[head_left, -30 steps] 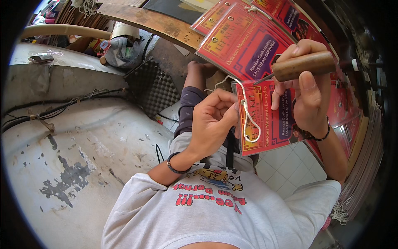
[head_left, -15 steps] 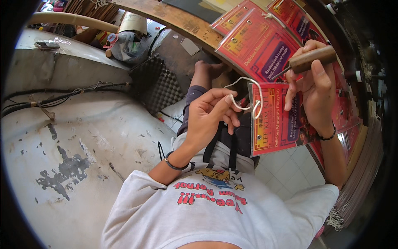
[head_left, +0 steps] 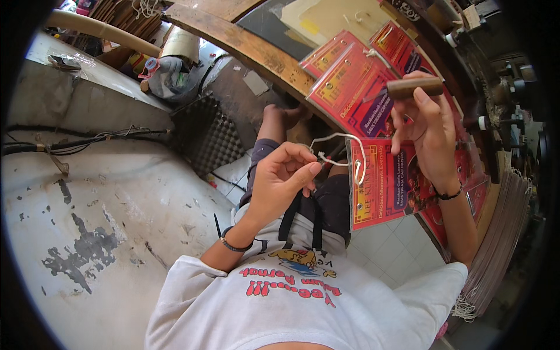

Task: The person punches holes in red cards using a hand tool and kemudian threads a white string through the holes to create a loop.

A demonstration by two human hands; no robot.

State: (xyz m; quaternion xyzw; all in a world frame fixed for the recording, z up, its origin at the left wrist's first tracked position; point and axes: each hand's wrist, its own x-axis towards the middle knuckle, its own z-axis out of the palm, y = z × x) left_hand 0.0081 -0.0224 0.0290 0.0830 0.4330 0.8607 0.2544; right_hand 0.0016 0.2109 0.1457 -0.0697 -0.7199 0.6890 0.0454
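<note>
My left hand (head_left: 283, 181) is closed, thumb and fingers bunched at a thin white cord (head_left: 338, 135). The cord loops through a hole near the left edge of a red and yellow printed card (head_left: 367, 201) with a shiny clear cover. Between the thumb and fingers of my right hand (head_left: 431, 137) is the wooden handle of an awl (head_left: 415, 87), held above the card. The right hand's lower fingers hang loosely over the card's upper side. More red cards (head_left: 350, 93) of the same kind lie beyond it.
A wooden bench edge (head_left: 256, 44) runs across the top. A bundle of pale cords (head_left: 496, 233) hangs at the right. To the left is a worn white panel (head_left: 146, 216) with black cables (head_left: 76, 140). A clear plastic bag (head_left: 175, 79) lies beyond it.
The whole view has shifted a little. My left hand has moved slightly toward me, and a short cord end now shows beside its fingers. The awl's handle has turned more level.
</note>
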